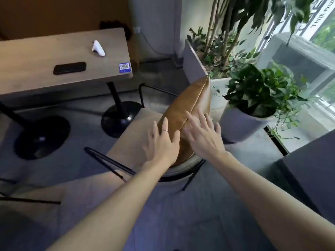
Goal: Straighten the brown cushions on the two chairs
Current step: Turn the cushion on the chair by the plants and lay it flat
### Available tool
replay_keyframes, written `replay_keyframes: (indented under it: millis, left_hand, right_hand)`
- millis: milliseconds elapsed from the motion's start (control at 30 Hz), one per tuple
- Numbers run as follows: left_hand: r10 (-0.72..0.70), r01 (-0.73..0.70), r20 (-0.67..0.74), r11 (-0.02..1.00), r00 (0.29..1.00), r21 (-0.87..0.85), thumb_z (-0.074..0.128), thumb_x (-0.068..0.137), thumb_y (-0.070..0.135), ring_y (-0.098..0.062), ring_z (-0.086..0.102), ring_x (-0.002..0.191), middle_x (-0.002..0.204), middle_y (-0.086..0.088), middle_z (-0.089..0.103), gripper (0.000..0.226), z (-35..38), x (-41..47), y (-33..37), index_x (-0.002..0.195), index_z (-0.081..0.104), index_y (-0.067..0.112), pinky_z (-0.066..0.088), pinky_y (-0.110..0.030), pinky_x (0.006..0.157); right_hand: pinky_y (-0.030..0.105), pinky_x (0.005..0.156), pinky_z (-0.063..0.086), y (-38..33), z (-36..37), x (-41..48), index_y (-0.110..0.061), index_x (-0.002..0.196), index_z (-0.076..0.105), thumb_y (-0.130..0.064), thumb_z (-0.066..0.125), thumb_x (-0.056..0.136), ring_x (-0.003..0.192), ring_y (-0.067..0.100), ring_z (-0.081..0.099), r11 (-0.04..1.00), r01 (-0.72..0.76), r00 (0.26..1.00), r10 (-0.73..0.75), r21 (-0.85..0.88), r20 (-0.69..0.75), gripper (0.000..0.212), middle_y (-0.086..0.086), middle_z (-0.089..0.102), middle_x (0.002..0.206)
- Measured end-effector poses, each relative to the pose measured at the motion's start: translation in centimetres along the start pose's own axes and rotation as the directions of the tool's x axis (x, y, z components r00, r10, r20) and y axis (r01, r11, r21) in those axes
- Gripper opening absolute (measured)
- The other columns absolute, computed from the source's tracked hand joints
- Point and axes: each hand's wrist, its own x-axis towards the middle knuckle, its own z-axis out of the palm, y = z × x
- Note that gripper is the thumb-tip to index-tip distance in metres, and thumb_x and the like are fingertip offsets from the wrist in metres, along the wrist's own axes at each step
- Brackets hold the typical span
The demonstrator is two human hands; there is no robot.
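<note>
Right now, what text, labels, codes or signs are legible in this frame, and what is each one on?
Window lettering, top right: cut off by the frame edge and blurred, not readable with confidence.
Blue sticker on the wooden table corner: a QR-style code; any print is too small to read.
White controller and black device: no markings visible.
</note>
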Motion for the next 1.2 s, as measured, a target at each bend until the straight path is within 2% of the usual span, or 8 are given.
replay_keyframes:
  millis: [233,367,433,533,733,867,1000,1200]
  left_hand:
    - [-0.145,0.107,-0.121,0.955,0.982,-0.277,0.039,0.102,0.053,-0.031,0.036,0.144,0.162,-0.007,0.036,0.063,2.3,0.5,-1.7,0.157,0.031,0.025,0.028,-0.042,0.116]
    - [-0.478,0.395,0.030,0.688,0.878,-0.608,0.055,0.088,0.070,-0.032,0.037,0.142,0.159,-0.001,0.039,0.083,2.0,-1.1,-2.2,0.157,0.028,0.032,0.032,-0.048,0.112]
    - [-0.594,0.495,0.106,0.544,0.797,-0.677,0.056,0.082,0.076,-0.035,0.034,0.144,0.161,-0.003,0.034,0.092,2.1,-2.2,-2.4,0.157,0.029,0.032,0.031,-0.052,0.112]
    - [-0.652,0.523,0.196,0.354,0.733,-0.775,0.061,0.080,0.075,-0.035,0.035,0.143,0.163,-0.004,0.026,0.096,2.1,-2.8,-2.4,0.158,0.030,0.028,0.031,-0.049,0.113]
    - [-0.652,0.478,0.271,0.161,0.709,-0.863,0.074,0.077,0.064,-0.029,0.037,0.142,0.160,-0.001,0.030,0.097,2.3,-2.5,-2.3,0.156,0.031,0.028,0.032,-0.043,0.113]
    - [-0.675,0.445,0.268,0.100,0.688,-0.890,0.080,0.069,0.067,-0.028,0.031,0.146,0.166,0.002,0.018,0.107,2.3,-1.9,-2.5,0.157,0.027,0.039,0.029,-0.048,0.115]
    - [-0.676,0.419,0.259,0.081,0.690,-0.904,0.080,0.074,0.060,-0.026,0.018,0.152,0.169,0.001,0.008,0.100,1.9,-1.7,-2.3,0.156,0.026,0.044,0.020,-0.049,0.120]
    - [-0.680,0.370,0.236,0.056,0.694,-0.927,0.086,0.075,0.048,-0.029,0.034,0.144,0.163,-0.005,0.017,0.101,2.1,-1.8,-2.8,0.157,0.030,0.034,0.033,-0.044,0.112]
  right_hand:
    - [0.053,0.125,0.009,-0.1,3.9,-0.1,-0.049,0.161,0.020,-0.056,0.023,0.107,0.160,0.024,0.005,0.985,-0.045,0.999,0.045,0.169,0.000,0.054,-0.008,0.009,0.174]
    - [0.051,0.123,0.017,0.6,4.2,0.0,-0.045,0.159,0.031,-0.045,0.029,0.109,0.158,0.019,0.013,0.937,-0.094,0.991,0.122,0.336,-0.062,0.050,-0.006,0.019,0.172]
    - [0.054,0.118,0.027,1.2,4.3,0.4,-0.038,0.158,0.034,-0.040,0.034,0.107,0.154,0.022,0.025,0.846,-0.252,0.948,0.313,0.470,-0.056,0.051,-0.002,0.026,0.169]
    - [0.056,0.117,0.025,2.4,4.8,0.7,-0.032,0.162,0.026,-0.045,0.039,0.103,0.150,0.030,0.031,0.676,-0.518,0.834,0.534,0.524,0.136,0.061,0.002,0.023,0.169]
    - [0.040,0.119,0.031,2.9,4.5,1.9,-0.021,0.153,0.048,-0.021,0.039,0.099,0.145,0.022,0.040,0.307,-0.489,0.786,0.562,0.817,0.259,0.054,0.003,0.048,0.157]
    - [0.044,0.119,0.032,3.3,5.2,2.1,-0.025,0.163,0.023,-0.017,0.046,0.095,0.147,0.030,0.036,0.200,-0.615,0.684,0.617,0.763,0.390,0.073,0.005,0.033,0.165]
    - [0.048,0.111,0.044,3.3,5.1,2.4,-0.022,0.161,0.027,-0.019,0.046,0.078,0.133,0.037,0.050,0.271,-0.700,0.642,0.645,0.661,0.415,0.085,0.012,0.050,0.152]
    - [0.043,0.111,0.044,2.8,5.2,1.3,-0.024,0.166,0.017,-0.007,0.053,0.083,0.139,0.036,0.045,0.398,-0.709,0.668,0.645,0.582,0.372,0.091,0.012,0.045,0.157]
